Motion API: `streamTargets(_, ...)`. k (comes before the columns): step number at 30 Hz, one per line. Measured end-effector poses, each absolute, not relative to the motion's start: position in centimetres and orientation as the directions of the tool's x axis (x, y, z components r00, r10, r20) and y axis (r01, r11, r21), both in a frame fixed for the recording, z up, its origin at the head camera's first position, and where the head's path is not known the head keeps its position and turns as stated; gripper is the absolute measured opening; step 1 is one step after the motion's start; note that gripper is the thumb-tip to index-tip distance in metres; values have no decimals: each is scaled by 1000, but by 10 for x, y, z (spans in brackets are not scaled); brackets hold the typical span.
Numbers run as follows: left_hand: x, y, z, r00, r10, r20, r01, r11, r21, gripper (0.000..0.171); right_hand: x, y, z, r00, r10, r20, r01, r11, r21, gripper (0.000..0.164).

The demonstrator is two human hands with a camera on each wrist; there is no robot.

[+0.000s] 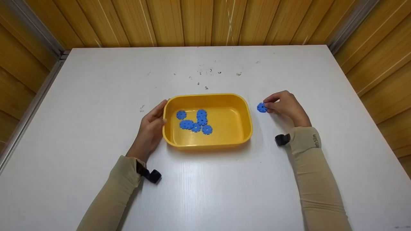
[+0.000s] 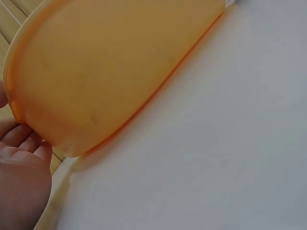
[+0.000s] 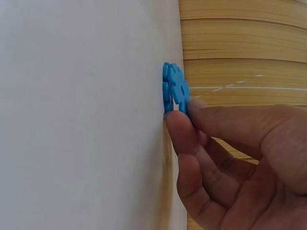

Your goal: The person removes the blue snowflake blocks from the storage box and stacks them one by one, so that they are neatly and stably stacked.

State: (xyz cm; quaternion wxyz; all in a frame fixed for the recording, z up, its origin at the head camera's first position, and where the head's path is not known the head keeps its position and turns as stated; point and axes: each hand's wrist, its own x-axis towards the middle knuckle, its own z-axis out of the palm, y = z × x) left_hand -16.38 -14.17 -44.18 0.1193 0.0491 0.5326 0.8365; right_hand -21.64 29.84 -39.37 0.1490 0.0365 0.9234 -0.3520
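A yellow plastic tub (image 1: 205, 144) stands on the white table. My left hand (image 1: 152, 125) grips its left end, thumb at the rim and fingers against the outer wall; the left wrist view shows that hand (image 2: 24, 167) beside the tub's side (image 2: 110, 62). Several blue notched plastic discs (image 1: 207, 129) lie inside the tub, some overlapping. To the right of the tub, my right hand (image 1: 285, 107) pinches a blue notched disc (image 1: 261, 107) between thumb and fingertips. In the right wrist view, this tilted disc (image 3: 179, 86) has a second disc (image 3: 166, 88) close behind it, against the table.
The white table (image 1: 205, 186) has small dark marks (image 1: 206, 87) behind the tub. Yellow wood-plank walls (image 1: 197, 22) border its back and sides. A black wrist camera (image 1: 154, 176) sits on the left sleeve, another camera (image 1: 282, 140) on the right.
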Motion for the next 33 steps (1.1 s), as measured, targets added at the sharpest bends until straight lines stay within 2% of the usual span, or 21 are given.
streamTargets(19,-163,-142,-442,-969,247,-29,-133,-416,900,69,-215,300,-394,-956,-38,-292,162,760,-630,33)
streamTargets(33,-163,-142,-442,-967,252,-34,-140,-418,898,70,-213,286,-365,-961,-60,-270,127,772,-623,37)
